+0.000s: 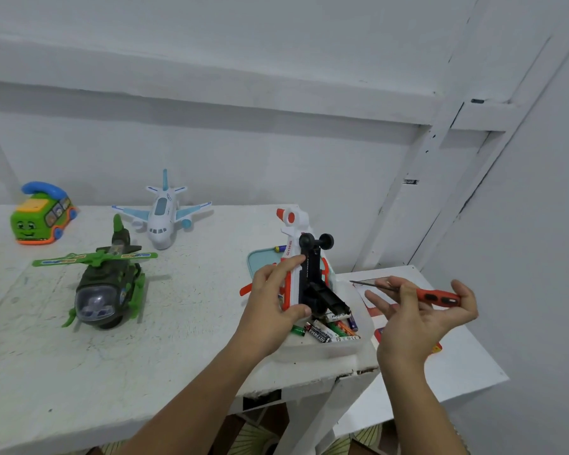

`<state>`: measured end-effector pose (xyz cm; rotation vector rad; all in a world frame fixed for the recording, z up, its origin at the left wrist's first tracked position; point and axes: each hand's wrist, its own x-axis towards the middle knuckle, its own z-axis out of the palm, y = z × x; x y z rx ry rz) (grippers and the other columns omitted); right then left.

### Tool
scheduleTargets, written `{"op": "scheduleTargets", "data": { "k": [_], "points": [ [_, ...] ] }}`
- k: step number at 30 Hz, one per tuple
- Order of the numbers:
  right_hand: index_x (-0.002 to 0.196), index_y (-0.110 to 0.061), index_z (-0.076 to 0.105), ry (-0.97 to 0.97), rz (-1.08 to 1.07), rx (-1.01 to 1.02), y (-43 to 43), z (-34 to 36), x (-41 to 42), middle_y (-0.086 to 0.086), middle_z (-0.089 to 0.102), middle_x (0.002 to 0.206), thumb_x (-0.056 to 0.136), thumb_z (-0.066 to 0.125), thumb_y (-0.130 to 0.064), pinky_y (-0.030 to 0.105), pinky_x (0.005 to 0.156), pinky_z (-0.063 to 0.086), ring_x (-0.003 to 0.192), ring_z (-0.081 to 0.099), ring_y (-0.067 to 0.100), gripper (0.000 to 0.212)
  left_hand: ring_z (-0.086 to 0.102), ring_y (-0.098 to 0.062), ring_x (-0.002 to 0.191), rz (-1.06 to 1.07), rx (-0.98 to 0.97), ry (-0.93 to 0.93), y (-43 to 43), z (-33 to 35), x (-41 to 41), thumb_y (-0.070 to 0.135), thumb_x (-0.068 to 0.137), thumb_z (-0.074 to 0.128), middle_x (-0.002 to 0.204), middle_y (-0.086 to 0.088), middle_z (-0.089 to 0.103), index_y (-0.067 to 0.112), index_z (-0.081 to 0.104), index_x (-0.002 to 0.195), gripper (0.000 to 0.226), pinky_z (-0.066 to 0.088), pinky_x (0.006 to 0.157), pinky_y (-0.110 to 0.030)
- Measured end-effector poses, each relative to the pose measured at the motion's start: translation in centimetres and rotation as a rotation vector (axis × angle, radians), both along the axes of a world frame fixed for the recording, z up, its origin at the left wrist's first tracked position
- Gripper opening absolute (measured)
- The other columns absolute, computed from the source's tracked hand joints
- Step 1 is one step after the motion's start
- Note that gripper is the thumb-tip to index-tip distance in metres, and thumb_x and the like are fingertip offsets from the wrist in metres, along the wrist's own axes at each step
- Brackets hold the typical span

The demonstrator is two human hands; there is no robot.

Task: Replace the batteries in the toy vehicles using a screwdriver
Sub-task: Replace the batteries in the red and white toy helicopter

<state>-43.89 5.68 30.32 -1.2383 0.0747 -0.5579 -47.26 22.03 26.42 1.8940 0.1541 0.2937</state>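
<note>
A: Where's the toy?
B: The left hand (273, 297) clamps the white-orange toy (301, 267) upright, underside out, above the battery tray (335, 348) at the table (178, 323) edge.
A: And the screwdriver (418, 292)?
B: Pinched in the right hand (418, 316), just right of the toy, tip apart from it.

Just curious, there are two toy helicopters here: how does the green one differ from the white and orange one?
The green helicopter stands upright on the table, untouched; the white and orange helicopter is tipped up, black underside facing the camera, in the left hand. The green one is dark camouflage; the other is pale. Both are toys.
</note>
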Motion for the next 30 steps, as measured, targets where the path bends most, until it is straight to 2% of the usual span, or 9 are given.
{"op": "scheduleTargets", "data": {
  "k": [4, 6, 9, 11, 16, 19, 23, 26, 30],
  "points": [
    [0.125, -0.033, 0.029, 0.164, 0.141, 0.116, -0.7, 0.8, 1.6, 0.031, 0.062, 0.109, 0.092, 0.047, 0.008, 0.043, 0.068, 0.059, 0.078, 0.07, 0.035, 0.056, 0.036, -0.005, 0.117, 0.01, -0.036, -0.006, 0.2, 0.0, -0.1, 0.012, 0.084, 0.075, 0.133, 0.012, 0.032, 0.059, 0.034, 0.125, 0.074, 0.038, 0.086, -0.007],
    [0.125, -0.033, 0.029, 0.193, 0.275, 0.111, -0.2, 1.6, 2.3, 0.029, 0.064, 0.108, 0.095, 0.047, 0.005, 0.046, 0.073, 0.059, 0.08, 0.071, 0.035, 0.052, 0.036, -0.004, 0.116, 0.011, -0.06, -0.002, 0.2, -0.1, -0.1, 0.012, 0.084, 0.074, 0.132, 0.013, 0.033, 0.06, 0.035, 0.124, 0.074, 0.039, 0.086, -0.009],
    [0.116, -0.034, 0.03, 0.037, 0.403, -0.096, 1.1, 3.1, 2.6, 0.023, 0.068, 0.103, 0.1, 0.047, -0.002, 0.042, 0.073, 0.06, 0.084, 0.072, 0.032, 0.041, 0.042, -0.001, 0.113, 0.009, -0.1, -0.013, 0.6, -0.3, -0.1, 0.012, 0.084, 0.075, 0.134, 0.013, 0.037, 0.06, 0.038, 0.125, 0.074, 0.04, 0.074, 0.002],
    [0.109, -0.038, 0.031, -0.12, 0.446, -0.298, 2.1, 3.8, 2.7, 0.018, 0.069, 0.102, 0.101, 0.047, -0.004, 0.04, 0.074, 0.06, 0.086, 0.072, 0.03, 0.039, 0.046, 0.001, 0.112, 0.005, -0.126, -0.021, 0.8, -0.3, -0.1, 0.011, 0.083, 0.075, 0.136, 0.011, 0.04, 0.056, 0.041, 0.13, 0.074, 0.04, 0.074, 0.004],
    [0.108, -0.041, 0.032, -0.32, 0.5, -0.561, 3.6, 4.5, 3.1, 0.009, 0.067, 0.106, 0.1, 0.046, -0.003, 0.042, 0.081, 0.059, 0.091, 0.07, 0.024, 0.041, 0.052, -0.008, 0.117, -0.038, -0.226, -0.059, 1.1, 0.3, -0.2, 0.009, 0.082, 0.076, 0.134, 0.01, 0.047, 0.054, 0.044, 0.129, 0.073, 0.048, 0.078, -0.007],
    [0.106, -0.048, 0.034, -0.361, 0.493, -0.62, 3.8, 4.5, 3.3, 0.004, 0.068, 0.105, 0.1, 0.047, -0.005, 0.041, 0.082, 0.058, 0.093, 0.07, 0.021, 0.046, 0.054, -0.011, 0.117, -0.052, -0.286, -0.071, 1.2, 0.8, -0.3, 0.006, 0.082, 0.075, 0.129, 0.018, 0.05, 0.06, 0.045, 0.122, 0.074, 0.053, 0.089, -0.021],
    [0.106, -0.052, 0.034, -0.433, 0.478, -0.714, 3.8, 4.4, 3.2, 0.001, 0.067, 0.1, 0.098, 0.048, -0.005, 0.034, 0.079, 0.059, 0.094, 0.069, 0.019, 0.049, 0.052, -0.024, 0.126, -0.069, -0.336, -0.038, 1.4, 1.1, -0.4, 0.006, 0.08, 0.077, 0.132, 0.012, 0.053, 0.055, 0.047, 0.127, 0.074, 0.052, 0.099, -0.049],
    [0.115, -0.039, 0.034, -0.452, 0.473, -0.775, 3.6, 4.2, 3.5, 0.001, 0.067, 0.098, 0.098, 0.049, -0.005, 0.038, 0.079, 0.058, 0.091, 0.068, 0.017, 0.04, 0.051, -0.022, 0.127, -0.079, -0.298, -0.046, 1.5, 1.0, -0.5, 0.009, 0.08, 0.079, 0.134, 0.011, 0.053, 0.053, 0.047, 0.129, 0.074, 0.047, 0.105, -0.047],
    [0.119, -0.039, 0.031, -0.404, 0.471, -0.733, 3.7, 4.4, 3.7, 0.0, 0.063, 0.088, 0.099, 0.046, -0.006, 0.046, 0.086, 0.055, 0.088, 0.067, 0.02, 0.042, 0.051, -0.019, 0.126, -0.086, -0.265, -0.037, 1.4, 0.6, -0.5, 0.007, 0.079, 0.078, 0.135, 0.013, 0.051, 0.051, 0.046, 0.131, 0.074, 0.049, 0.102, -0.032]
  ]
}}
